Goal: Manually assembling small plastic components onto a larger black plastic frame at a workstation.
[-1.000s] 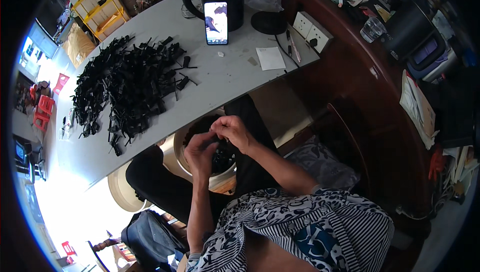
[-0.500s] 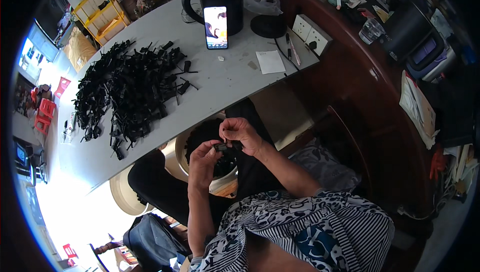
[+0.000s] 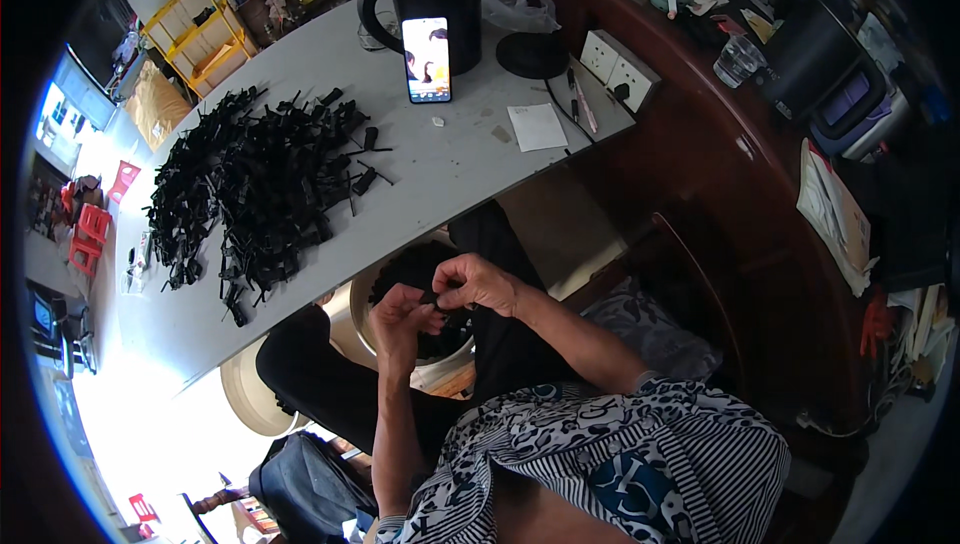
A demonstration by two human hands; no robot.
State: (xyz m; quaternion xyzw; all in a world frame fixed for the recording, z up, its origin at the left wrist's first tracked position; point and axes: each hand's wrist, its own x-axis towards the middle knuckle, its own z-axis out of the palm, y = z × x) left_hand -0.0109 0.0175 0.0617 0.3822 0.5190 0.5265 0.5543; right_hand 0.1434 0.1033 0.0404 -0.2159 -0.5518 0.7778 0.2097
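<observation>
My left hand (image 3: 402, 320) and my right hand (image 3: 478, 284) meet over my lap, just off the table's near edge. Between their fingertips is a small black plastic part (image 3: 430, 299), mostly covered by the fingers. Both hands are closed in a pinch on it. Below them sits a pale bucket (image 3: 362, 329) with dark pieces inside. On the table (image 3: 450, 159) to the left lies a large heap of black plastic parts (image 3: 270, 174) with thin stems, a few of them loose at its right side.
A lit phone (image 3: 428, 62) leans upright against a black kettle (image 3: 440, 4). Right of it are a round black base (image 3: 532, 56), a white paper (image 3: 537, 128), pens (image 3: 582, 104) and a power strip (image 3: 618, 69). A dark bag (image 3: 310, 479) is at the lower left.
My hands have drawn closer together, and the fingers now cover most of the black part. The right hand has come slightly down and left. The phone's picture has changed.
</observation>
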